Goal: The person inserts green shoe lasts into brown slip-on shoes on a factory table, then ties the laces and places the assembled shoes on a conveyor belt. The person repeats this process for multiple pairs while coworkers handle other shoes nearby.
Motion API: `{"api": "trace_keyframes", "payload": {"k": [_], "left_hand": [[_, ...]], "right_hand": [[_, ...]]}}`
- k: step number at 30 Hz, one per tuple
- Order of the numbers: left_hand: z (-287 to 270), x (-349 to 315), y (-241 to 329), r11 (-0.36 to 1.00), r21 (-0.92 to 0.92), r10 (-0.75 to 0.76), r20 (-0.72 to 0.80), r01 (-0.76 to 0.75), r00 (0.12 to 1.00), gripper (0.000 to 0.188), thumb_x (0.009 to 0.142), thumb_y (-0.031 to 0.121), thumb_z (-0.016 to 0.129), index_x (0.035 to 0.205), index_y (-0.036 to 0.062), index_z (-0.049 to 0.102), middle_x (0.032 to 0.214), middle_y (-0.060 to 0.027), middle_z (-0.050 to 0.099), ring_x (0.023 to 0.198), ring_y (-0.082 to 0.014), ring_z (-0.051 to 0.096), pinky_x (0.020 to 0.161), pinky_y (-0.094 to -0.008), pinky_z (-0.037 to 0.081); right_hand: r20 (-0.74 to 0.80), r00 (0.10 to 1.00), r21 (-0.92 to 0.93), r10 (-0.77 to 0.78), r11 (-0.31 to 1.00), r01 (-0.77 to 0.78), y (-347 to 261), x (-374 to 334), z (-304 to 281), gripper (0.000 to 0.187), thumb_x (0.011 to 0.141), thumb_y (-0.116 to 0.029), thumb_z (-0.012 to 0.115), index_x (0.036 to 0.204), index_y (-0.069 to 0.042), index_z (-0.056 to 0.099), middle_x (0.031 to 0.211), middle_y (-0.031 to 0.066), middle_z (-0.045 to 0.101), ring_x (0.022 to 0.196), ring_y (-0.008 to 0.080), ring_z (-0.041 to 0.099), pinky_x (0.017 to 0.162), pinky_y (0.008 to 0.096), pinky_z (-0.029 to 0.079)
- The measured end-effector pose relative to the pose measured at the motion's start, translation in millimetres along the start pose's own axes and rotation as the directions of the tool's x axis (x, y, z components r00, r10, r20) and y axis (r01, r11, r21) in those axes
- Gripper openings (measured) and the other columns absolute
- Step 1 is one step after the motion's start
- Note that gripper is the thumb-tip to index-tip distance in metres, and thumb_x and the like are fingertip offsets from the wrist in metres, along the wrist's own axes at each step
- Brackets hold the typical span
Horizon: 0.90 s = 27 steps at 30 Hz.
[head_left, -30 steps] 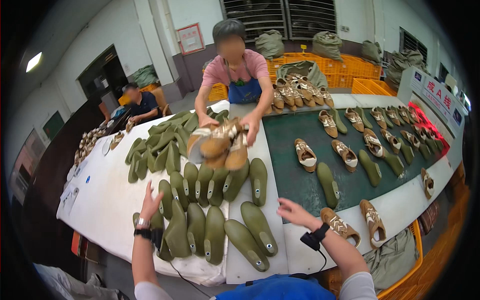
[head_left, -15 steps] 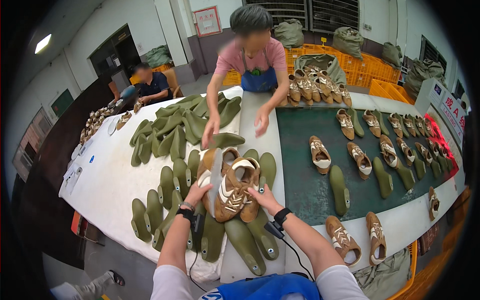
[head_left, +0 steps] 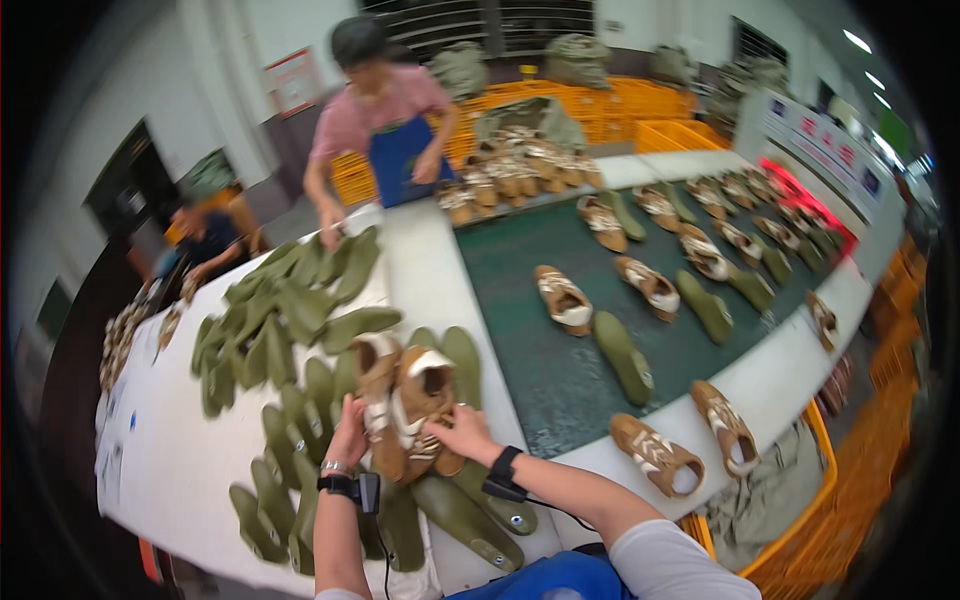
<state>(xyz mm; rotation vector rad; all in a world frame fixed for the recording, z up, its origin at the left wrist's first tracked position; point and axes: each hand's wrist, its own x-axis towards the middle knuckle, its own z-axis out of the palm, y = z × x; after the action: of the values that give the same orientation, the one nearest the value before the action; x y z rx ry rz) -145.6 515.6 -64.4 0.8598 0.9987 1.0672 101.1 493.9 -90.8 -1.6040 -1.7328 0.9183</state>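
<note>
Between my two hands is a small bunch of brown sneakers (head_left: 408, 405) with white stripes and laces, toes toward me and openings facing away. My left hand (head_left: 348, 436) is closed against the outer side of the left sneaker. My right hand (head_left: 464, 434) grips the right side of the bunch near the laces. How many sneakers overlap there is hard to tell. Green shoe lasts (head_left: 468, 520) lie right beneath and beside the sneakers, several in a row at the left (head_left: 262, 525).
A heap of green lasts (head_left: 290, 300) covers the far left white table (head_left: 170, 450). On the right, a green conveyor belt (head_left: 500, 300) carries sneakers and lasts. Two sneakers (head_left: 655, 455) lie on its near ledge. Across the table stands a co-worker (head_left: 390, 120) beside piled sneakers (head_left: 520, 165).
My view has turned right. The sneakers in my hands have tilted, and the pale sole that showed on the left one is turned out of sight. The co-worker has drawn back and reaches to the heap.
</note>
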Motion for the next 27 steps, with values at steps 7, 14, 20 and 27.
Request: {"api": "trace_keyframes", "payload": {"k": [7,14,20,27], "left_hand": [[-19,41,-25,0.996,0.029,-0.079,-0.048,0.08,0.996,0.059,0.099,0.049,0.042,0.143,0.0105,0.031,0.125,-0.0076,0.057,0.115,-0.0228,0.054,0.096,-0.0395,0.047],[-26,7,-30,0.981,-0.068,-0.172,0.152,0.184,0.973,0.062,0.095,0.056,0.043,0.138,0.0109,0.045,0.138,-0.0053,0.051,0.126,-0.0256,0.048,0.106,-0.0448,0.037],[82,-27,31,0.999,-0.008,-0.032,0.274,0.035,0.961,0.054,0.094,0.033,0.056,0.139,0.0075,0.04,0.132,-0.0074,0.053,0.119,-0.0219,0.053,0.1,-0.0384,0.044],[296,-74,77,0.705,0.489,-0.002,0.726,-0.514,0.688,0.121,0.063,0.017,0.087,0.151,0.0045,0.006,0.141,-0.016,0.04,0.13,-0.0241,0.041,0.109,-0.0355,0.033]], "right_hand": [[0.163,0.987,0.507,0.01,0.857,-0.092,-11,27,-14,0.061,0.078,-0.057,0.068,0.102,-0.001,0.065,0.082,0.0098,0.068,0.061,0.0195,0.062,0.061,0.0307,0.05],[0.497,0.866,0.619,-0.049,0.719,-0.315,-6,17,-37,0.044,0.083,-0.054,0.066,0.095,-0.012,0.065,0.063,-0.0055,0.048,0.047,0.0051,0.037,0.042,0.0233,0.026],[0.129,0.946,0.813,-0.297,0.578,0.071,-13,-52,-104,0.063,0.084,-0.038,0.072,0.132,-0.005,0.047,0.111,0.0042,0.059,0.092,0.0085,0.055,0.077,0.0252,0.047],[-0.02,0.992,0.879,-0.128,0.471,0.079,65,-209,-180,0.045,0.089,-0.016,0.069,0.13,-0.008,0.052,0.119,0.0026,0.059,0.104,0.0125,0.058,0.088,0.03,0.05]]}}
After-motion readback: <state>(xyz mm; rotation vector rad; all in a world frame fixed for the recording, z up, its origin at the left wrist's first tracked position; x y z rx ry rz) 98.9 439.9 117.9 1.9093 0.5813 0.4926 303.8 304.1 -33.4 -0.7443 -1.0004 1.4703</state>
